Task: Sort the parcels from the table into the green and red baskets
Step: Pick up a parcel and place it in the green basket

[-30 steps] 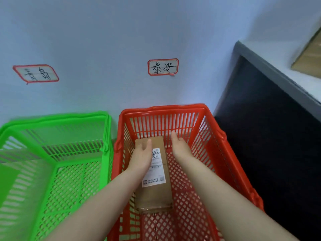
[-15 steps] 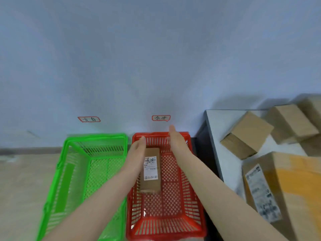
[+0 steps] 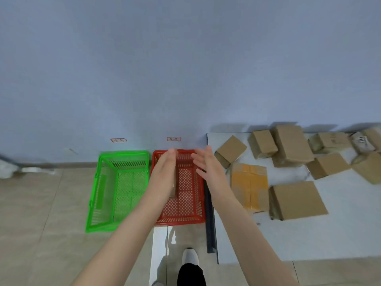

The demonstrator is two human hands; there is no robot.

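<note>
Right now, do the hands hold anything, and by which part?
Nothing is held. The left hand and right hand are open above the red basket; the parcel lies inside it.

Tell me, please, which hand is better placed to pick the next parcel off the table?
The right hand: it hangs open beside the table, close to the yellow-taped parcel. The left hand is over the red basket, farther from the table.
</note>
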